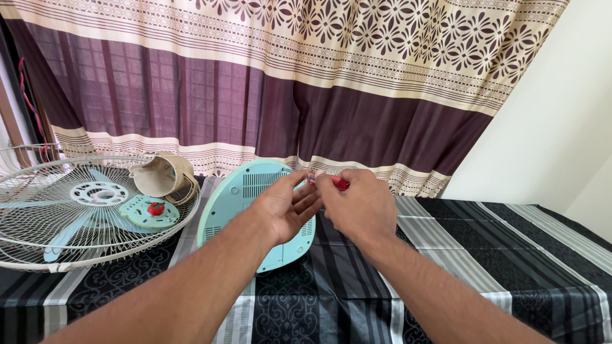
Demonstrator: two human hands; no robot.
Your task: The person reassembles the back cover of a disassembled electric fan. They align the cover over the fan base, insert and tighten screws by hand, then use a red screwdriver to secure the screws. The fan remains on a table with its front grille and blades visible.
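— What are the two hands doing at mid-frame?

— The right hand (pixel 359 207) is pinching a small red-handled tool (pixel 333 181) with a clear tip; the left hand (pixel 285 207) is lying half open, its fingertips touching that tip. Both are hovering over one smooth, rounded pale-blue plastic fan housing (pixel 237 194), ribbed with vent slots, which is leaning upright on the worktop (pixel 510 255).

— And at the left of the frame?

— One round white wire fan guard (pixel 44 229) is lying flat over pale-blue blades. One blue disc with a red knob (pixel 153 210) and one beige cup-shaped cover (pixel 162 175) are resting on it.

— Any open room?

— The glossy black-and-grey striped cloth is lying bare toward the right edge; a patterned maroon curtain (pixel 357 102) is hanging behind.
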